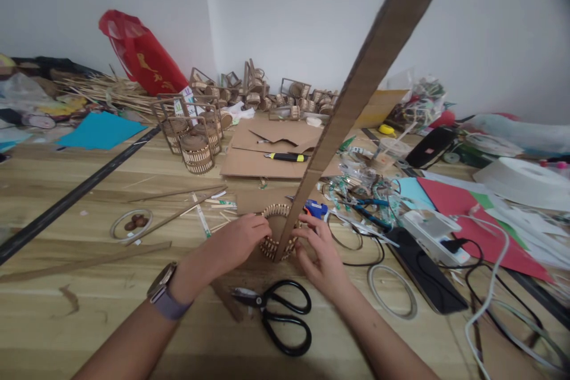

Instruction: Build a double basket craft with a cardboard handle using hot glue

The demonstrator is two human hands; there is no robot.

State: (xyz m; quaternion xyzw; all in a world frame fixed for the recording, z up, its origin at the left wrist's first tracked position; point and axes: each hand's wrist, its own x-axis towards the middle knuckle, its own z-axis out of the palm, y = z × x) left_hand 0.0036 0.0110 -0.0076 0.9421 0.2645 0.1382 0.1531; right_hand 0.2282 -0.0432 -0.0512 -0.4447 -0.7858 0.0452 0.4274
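A small round basket (269, 249), its wall made of short pale sticks, sits low between my hands. My left hand (243, 239) wears a watch on its wrist, and its closed fingers grip the basket's left side. On the other side, my right hand (321, 255) curls its fingers against the basket's right wall, close to the strip. A long cardboard strip (356, 86) rises from the basket's near side, leaning up and to the right; its lower end covers part of the basket. Black-handled scissors (285, 314) lie open just in front of my hands.
Behind lies a cardboard sheet (249, 157) bearing a utility knife (287, 157). Finished baskets (197, 154) stand left of it. A blue glue gun (316, 208) lies behind my right hand. Rightward are a phone (427, 273), a power strip (434, 234) with cables, and a tape ring (392, 292).
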